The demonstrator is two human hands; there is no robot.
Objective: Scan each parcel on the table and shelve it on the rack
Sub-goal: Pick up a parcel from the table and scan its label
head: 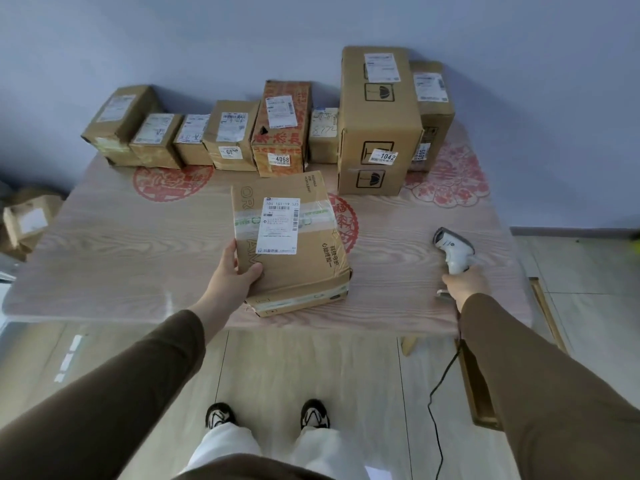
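Observation:
A flat cardboard parcel [294,244] with a white shipping label on top lies near the table's front edge. My left hand [230,275] grips its left side, thumb on top. My right hand [465,284] holds the handle of a white barcode scanner [452,247], which stands on the table to the right of the parcel, head pointing away to the left. Along the wall stands a row of several more parcels, among them a tall box [379,123] marked 1042 and a red-printed box [282,129] marked 4068.
The wooden table [121,244] bears red paper-cut prints. The scanner's black cable [438,403] hangs down to the tiled floor on the right. More cardboard boxes [26,220] sit low at the left. No rack is in view.

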